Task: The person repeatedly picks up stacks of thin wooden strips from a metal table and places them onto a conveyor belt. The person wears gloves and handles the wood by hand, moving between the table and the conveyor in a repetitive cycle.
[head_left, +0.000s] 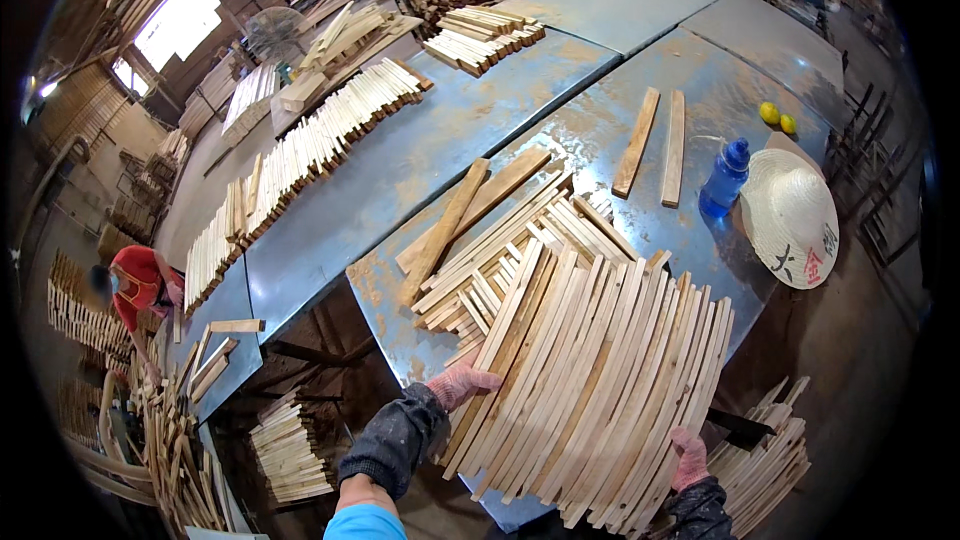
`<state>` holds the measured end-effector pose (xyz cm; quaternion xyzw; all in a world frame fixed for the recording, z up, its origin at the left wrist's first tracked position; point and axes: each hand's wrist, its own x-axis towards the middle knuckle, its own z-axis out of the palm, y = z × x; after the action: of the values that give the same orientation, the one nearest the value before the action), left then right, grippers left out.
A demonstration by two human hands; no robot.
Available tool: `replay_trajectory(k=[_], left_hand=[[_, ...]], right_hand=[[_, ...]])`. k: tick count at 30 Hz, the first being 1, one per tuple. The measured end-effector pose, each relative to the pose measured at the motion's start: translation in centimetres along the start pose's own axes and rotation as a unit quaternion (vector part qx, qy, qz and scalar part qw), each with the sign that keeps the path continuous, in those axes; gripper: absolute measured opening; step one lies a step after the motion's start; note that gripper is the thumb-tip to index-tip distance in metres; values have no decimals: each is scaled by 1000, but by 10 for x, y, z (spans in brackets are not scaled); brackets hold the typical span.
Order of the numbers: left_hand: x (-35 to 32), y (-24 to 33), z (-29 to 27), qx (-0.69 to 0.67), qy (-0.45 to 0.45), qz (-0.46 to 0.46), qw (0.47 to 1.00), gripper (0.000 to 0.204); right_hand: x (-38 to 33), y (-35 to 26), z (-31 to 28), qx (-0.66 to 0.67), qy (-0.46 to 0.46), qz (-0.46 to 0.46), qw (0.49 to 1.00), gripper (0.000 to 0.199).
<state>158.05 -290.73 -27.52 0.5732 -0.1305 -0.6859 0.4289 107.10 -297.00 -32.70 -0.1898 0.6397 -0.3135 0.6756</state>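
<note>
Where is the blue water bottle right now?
In the head view, the blue water bottle lies on the metal table at the right, beside the straw hat, just below two yellow fruits.

Bare wood on worn metal
Pale, matt wooden slats [590,380] fan between both knit-cloth gloved grips; beyond them the metal desk [400,170] shows dull, rust-blotched sheen.

Gloved hands [462,383] on fanned wooden slats [590,380]
</note>
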Motion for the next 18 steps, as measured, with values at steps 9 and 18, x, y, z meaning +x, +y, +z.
replay_trajectory(k=[9,18], left_hand=[[-93,-3,19,-11,62,-8,998,77],[-267,-32,19,-113,136,117,977,81]], right_hand=[[-25,-8,-14,36,-166,17,985,48],[-29,-18,34,1,-342,12,940,42]])
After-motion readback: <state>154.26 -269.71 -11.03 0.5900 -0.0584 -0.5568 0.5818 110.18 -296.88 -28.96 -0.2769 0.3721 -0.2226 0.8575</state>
